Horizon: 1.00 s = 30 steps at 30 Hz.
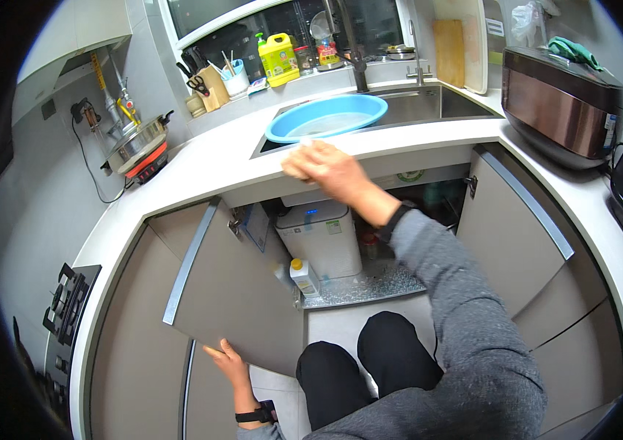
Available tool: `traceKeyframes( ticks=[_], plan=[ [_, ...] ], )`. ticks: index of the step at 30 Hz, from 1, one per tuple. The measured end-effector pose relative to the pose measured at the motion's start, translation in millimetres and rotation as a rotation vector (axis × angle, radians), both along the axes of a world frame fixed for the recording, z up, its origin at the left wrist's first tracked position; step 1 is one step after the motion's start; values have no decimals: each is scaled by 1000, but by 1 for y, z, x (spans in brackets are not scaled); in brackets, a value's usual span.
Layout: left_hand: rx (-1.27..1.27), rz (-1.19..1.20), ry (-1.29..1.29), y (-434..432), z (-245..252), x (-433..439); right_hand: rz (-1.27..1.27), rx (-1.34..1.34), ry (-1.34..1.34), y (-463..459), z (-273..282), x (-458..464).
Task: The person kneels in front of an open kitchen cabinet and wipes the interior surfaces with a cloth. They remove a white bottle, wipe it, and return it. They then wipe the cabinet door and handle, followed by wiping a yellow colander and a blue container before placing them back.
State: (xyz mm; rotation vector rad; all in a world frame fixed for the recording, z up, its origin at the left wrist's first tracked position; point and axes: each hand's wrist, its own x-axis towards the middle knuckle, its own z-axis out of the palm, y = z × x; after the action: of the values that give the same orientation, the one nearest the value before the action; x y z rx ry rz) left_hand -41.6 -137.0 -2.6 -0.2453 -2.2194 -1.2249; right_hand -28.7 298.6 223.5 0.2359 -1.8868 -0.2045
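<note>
My left hand (229, 362) is at the lower edge of the open left cabinet door (240, 291), its fingers against that edge. My right hand (325, 168) is raised in front of the white countertop edge, fingers curled; whether it holds something small cannot be made out. Just beyond it, a light blue plastic basin (328, 118) rests over the sink (413, 104). Below, inside the open cabinet, stands a white water purifier unit (325, 242) with blue lights. A white bottle with a yellow cap (306, 279) stands beside it on the cabinet floor.
The right cabinet door (515, 220) stands open too. On the countertop (201, 159) are a rice cooker (561, 104) at right and a steel pot (138, 146) at left. A knife block (214, 91) and yellow detergent jug (280, 59) stand behind, near the faucet (359, 66).
</note>
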Motion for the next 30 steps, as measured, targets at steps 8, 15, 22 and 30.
traceKeyframes(
  ticks=[8, 15, 22, 30],
  plan=[
    [-37, 25, 36, -3, -13, -5, -434, -133, 36, 124, -5, 169],
    [82, -13, 6, 19, -14, 5, -328, -259, 174, 58, -14, 113],
    [-106, -80, -105, 46, -3, 41, -184, -150, 116, 18, -6, 46],
    [-149, -186, 141, 90, -12, 58, -319, -280, 56, 50, -13, 165]
  ],
)
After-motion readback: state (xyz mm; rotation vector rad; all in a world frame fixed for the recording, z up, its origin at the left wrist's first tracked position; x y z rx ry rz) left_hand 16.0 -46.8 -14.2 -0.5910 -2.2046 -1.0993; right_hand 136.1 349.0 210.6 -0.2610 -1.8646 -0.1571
